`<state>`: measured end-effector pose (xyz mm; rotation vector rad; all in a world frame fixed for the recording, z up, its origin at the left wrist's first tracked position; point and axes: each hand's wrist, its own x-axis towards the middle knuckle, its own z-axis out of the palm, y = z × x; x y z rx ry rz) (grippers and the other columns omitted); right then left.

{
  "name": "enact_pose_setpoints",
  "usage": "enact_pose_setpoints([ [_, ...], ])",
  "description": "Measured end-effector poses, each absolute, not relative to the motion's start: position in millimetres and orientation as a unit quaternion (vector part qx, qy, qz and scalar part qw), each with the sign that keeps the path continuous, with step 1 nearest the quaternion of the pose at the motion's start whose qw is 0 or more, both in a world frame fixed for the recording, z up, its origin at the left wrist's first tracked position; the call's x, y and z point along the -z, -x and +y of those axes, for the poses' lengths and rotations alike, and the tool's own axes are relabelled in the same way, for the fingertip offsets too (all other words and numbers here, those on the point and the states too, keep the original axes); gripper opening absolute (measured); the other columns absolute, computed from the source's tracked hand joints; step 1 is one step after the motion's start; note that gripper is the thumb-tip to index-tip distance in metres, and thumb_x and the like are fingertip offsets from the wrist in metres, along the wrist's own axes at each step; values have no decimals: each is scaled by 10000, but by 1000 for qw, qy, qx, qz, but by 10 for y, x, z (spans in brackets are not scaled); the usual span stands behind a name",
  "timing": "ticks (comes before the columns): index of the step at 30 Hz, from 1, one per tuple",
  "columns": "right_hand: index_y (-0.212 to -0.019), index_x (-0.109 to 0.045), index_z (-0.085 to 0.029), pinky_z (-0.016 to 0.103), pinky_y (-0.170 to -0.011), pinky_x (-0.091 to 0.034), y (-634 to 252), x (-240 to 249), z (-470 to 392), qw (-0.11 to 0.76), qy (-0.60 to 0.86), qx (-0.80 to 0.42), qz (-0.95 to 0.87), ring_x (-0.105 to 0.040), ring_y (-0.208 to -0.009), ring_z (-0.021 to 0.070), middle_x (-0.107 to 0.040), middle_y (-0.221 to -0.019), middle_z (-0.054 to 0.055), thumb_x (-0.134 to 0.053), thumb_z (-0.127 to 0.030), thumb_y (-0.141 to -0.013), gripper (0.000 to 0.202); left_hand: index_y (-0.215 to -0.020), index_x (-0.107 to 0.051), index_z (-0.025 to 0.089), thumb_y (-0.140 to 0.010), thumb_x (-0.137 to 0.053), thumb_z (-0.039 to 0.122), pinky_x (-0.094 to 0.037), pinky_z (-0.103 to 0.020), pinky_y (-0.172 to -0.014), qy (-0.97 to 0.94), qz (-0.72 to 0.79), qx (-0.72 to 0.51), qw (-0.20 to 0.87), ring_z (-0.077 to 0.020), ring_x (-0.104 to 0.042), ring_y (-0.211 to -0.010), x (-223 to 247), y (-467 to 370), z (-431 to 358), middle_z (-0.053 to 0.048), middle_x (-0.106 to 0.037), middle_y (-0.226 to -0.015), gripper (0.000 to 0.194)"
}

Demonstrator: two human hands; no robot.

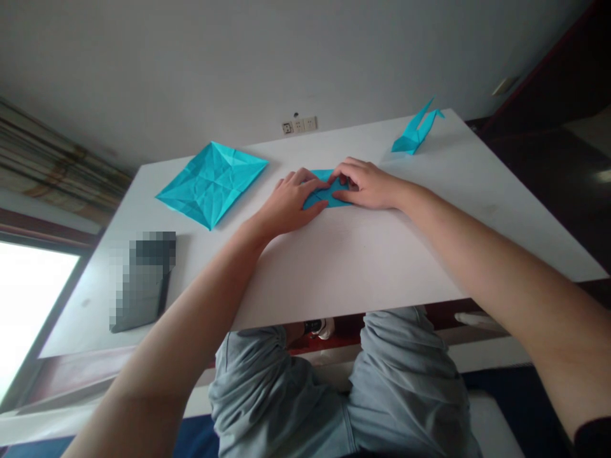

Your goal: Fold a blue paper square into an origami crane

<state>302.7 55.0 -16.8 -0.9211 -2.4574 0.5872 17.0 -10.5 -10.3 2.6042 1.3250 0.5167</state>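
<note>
Two thumbs rest on a folded blue paper (321, 174) lying flat at mid-table: the left hand (292, 200) has its thumb and forefinger spread apart, while the right hand (366, 184) curls its fingers, and whether they pinch an edge I cannot tell. Left of them lies a creased blue sheet (212, 183); far right stands a paper bird (414, 136). Near left, a partly blurred dark object (146, 286) lies on the white table (324, 267).

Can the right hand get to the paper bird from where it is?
Probably yes. The right hand is near the paper bird, and only white tabletop shows between them, though it would have to leave the blue paper it touches.
</note>
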Motion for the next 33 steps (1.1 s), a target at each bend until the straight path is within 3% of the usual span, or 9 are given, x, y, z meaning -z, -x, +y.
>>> enact_pose_setpoints([
  [16,-1279,-828,-239,447,-1004,-556,-3010,94,487,217,343,-222,-887,-684,-1068,316,-732,-1241,113,-848,-368,-995,313,-1655,-790,258,-1181,-631,562,-539,-636,-1333,-875,445,-166,97,-430,-699,-1488,69,-173,-117,-193,-736,-1598,585],
  [23,-1345,-837,-266,479,-1041,-594,-3029,130,490,210,356,-220,-883,-723,-1093,312,-696,-1366,123,-839,-397,-1058,316,-1595,-810,280,-1181,-650,526,-552,-602,-1348,-872,441,-184,111,-391,-721,-1492,70,-158,-94,-169,-765,-1566,507],
  [33,-1295,-840,-238,457,-1035,-564,-3004,106,479,219,347,-221,-885,-688,-1066,304,-727,-1271,110,-837,-382,-1005,324,-1594,-811,242,-1179,-645,528,-562,-611,-1336,-873,439,-183,109,-395,-731,-1476,60,-168,-106,-186,-766,-1567,531],
])
